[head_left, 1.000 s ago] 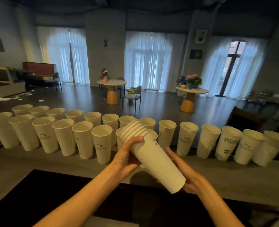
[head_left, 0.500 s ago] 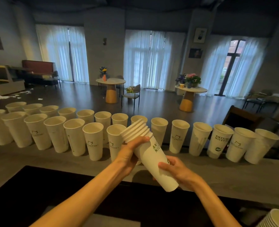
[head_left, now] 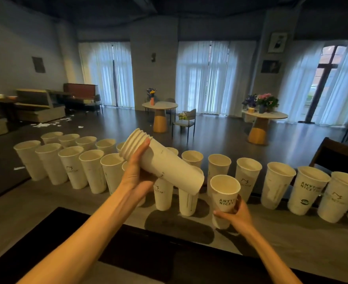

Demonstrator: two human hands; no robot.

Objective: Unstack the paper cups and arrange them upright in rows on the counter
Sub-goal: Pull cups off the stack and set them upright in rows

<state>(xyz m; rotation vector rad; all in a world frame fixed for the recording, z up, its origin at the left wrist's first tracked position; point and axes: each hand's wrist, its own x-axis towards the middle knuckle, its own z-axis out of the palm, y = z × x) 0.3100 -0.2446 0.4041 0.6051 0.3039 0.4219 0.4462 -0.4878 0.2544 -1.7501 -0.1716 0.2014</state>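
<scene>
- Since half a second back, the bottom cup has come free of the stack: both hands were on the stack then, and now the right hand (head_left: pixel 235 215) carries the single cup (head_left: pixel 224 198) off toward 4 o'clock, while the left hand (head_left: pixel 136 175) has lifted the stack (head_left: pixel 162 163) higher.
- The surface (head_left: pixel 52 203) already bears two rows of cups (head_left: pixel 91 171), all upright, running from 9 o'clock across to 3 o'clock; the job looks well along.
- The stack lies tilted, its long axis running from 10 o'clock down to 4 o'clock, rims pointing up and away to the left, base toward the right. The left hand is wrapped round it near the rims.
- The single cup stands upright, mouth up, pinched low on its wall by the right hand, just above the surface at the front row's right end.
- Step in hand: placing. Next, I'd judge, it wants lowering squarely onto its base in the front row beside its neighbour, without knocking any.
</scene>
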